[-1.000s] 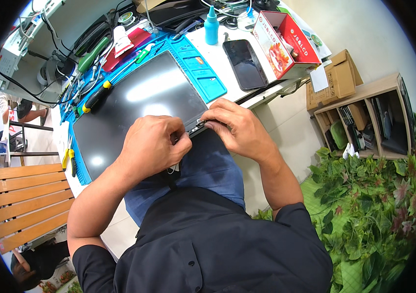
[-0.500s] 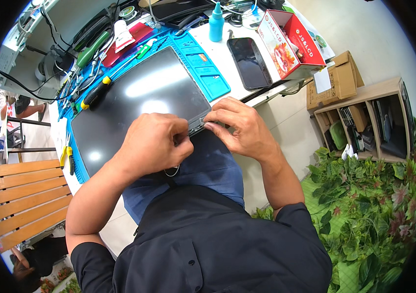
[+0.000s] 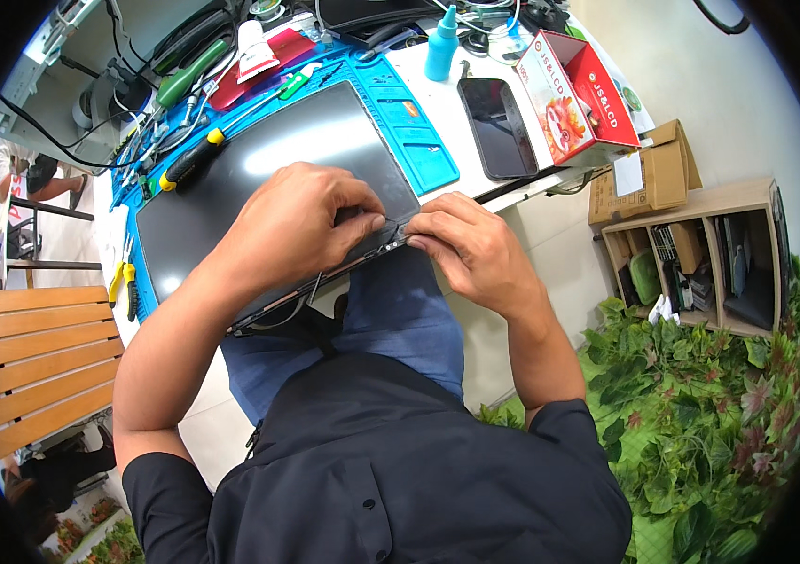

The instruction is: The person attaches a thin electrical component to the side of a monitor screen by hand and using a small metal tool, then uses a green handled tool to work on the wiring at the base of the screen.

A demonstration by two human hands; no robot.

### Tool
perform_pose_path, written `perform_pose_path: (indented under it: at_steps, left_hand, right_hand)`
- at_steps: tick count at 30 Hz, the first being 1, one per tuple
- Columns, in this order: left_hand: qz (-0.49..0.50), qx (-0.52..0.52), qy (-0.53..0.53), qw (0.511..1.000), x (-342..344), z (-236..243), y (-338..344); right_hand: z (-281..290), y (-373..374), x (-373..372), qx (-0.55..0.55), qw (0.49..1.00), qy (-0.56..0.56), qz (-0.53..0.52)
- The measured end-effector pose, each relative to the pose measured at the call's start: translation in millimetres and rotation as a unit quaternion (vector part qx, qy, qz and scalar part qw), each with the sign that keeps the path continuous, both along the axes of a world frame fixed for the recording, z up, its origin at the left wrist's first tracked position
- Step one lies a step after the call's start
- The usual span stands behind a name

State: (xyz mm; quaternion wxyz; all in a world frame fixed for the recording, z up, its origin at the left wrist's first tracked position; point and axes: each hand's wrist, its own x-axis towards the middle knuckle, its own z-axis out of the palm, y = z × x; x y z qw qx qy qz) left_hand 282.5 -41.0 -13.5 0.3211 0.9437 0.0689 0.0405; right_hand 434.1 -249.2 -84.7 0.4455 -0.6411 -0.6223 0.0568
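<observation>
A dark, glossy flat screen panel (image 3: 198,211) lies tilted over the blue mat at the table's front edge. Its lower edge shows a thin strip with small metal parts (image 3: 394,244) near the right corner. My left hand (image 3: 301,221) hovers over the lower right of the panel, thumb and fingers pinched together; what is between them, if anything, is hidden. My right hand (image 3: 475,249) pinches the panel's lower right corner between thumb and fingers. A thin cable (image 3: 313,289) hangs from the lower edge, below my left hand.
On the blue mat (image 3: 423,160) lie a yellow-black screwdriver (image 3: 191,162) and a green-handled one (image 3: 298,83). Yellow-black pliers (image 3: 124,282) lie at left. A phone (image 3: 497,127), blue bottle (image 3: 440,47) and red-white box (image 3: 574,99) stand right. A wooden bench (image 3: 33,362) is further left.
My left hand has moved up over the panel, uncovering more of its lower edge and the cable. The right hand stays at the corner. The whole view has shifted slightly.
</observation>
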Motion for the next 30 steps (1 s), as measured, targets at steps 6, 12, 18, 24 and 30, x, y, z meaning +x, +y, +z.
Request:
perform_pose_path:
  at_steps: [6,12,18,24,30]
  left_hand:
    - [0.004,0.01,0.004,1.0,5,-3,12]
    - [0.008,-0.045,0.006,0.999,-12,-2,17]
    - [-0.026,-0.116,-0.001,0.993,-34,2,23]
    - [-0.004,-0.063,0.025,0.998,-53,-4,26]
    - [-0.035,-0.056,0.004,0.998,-54,-1,18]
  right_hand:
    - [-2,0,-1,-0.006,1.0,0.0,-0.01]
    - [2,1,-2,-0.031,0.999,-0.035,-0.018]
    - [8,3,1,-0.058,0.996,-0.068,-0.004]
    - [12,5,2,-0.064,0.996,-0.059,0.003]
    - [12,9,5,-0.069,0.997,-0.035,0.014]
